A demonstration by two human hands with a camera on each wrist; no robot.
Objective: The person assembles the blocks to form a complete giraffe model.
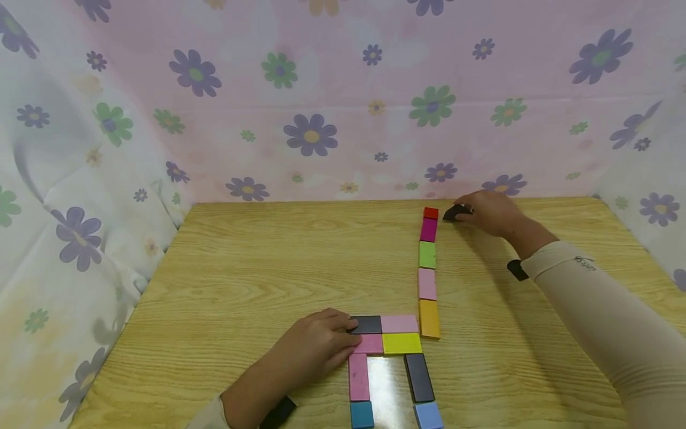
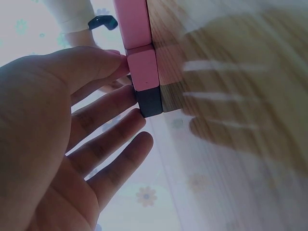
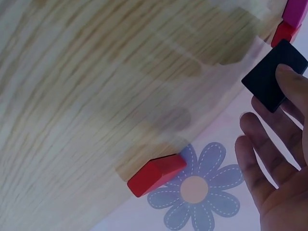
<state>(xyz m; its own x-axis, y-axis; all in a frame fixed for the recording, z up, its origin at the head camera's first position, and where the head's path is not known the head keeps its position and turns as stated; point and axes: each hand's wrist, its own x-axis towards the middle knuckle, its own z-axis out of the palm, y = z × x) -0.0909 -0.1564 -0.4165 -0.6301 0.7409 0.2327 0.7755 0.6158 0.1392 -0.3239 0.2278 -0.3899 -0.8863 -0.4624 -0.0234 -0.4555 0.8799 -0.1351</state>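
Thumb and fingers of my right hand (image 1: 493,211) pinch a black block (image 3: 269,77) just right of a red block (image 1: 431,213) at the back of the table. That red block heads a row with magenta (image 1: 429,230), green (image 1: 427,255), pink (image 1: 427,284) and orange (image 1: 429,319) blocks. My left hand (image 1: 316,342) reaches the left end of a flat block frame, its fingertips at a dark block (image 1: 367,325) and a pink block (image 1: 370,344). In the left wrist view its fingers are loosely extended beside these blocks.
A pink block (image 1: 399,323) and a yellow block (image 1: 402,343) continue the frame's top. Its legs hold pink (image 1: 359,378), dark (image 1: 420,377), teal (image 1: 362,414) and light blue (image 1: 429,415) blocks. Another red block (image 3: 156,175) lies by the flowered cloth (image 1: 343,149) behind the table (image 1: 268,256).
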